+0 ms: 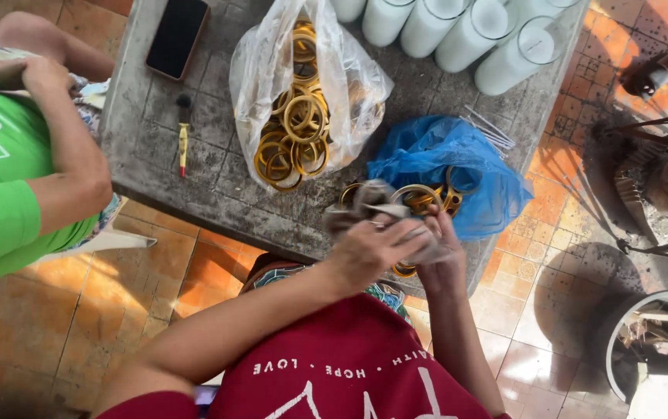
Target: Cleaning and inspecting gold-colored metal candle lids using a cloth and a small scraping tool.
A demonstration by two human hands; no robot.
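On the table [155, 147]: two ring bags [307, 93].

— What is concealed at the hands?
— The ring under the left hand [369, 248] and right hand [439, 260] is mostly covered by the grey cloth [369, 203].
— And cut off?
— The white candles [474, 31] are cropped by the top edge.

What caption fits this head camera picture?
Both hands, left hand and right hand, rub a gold ring with a grey cloth over a table.
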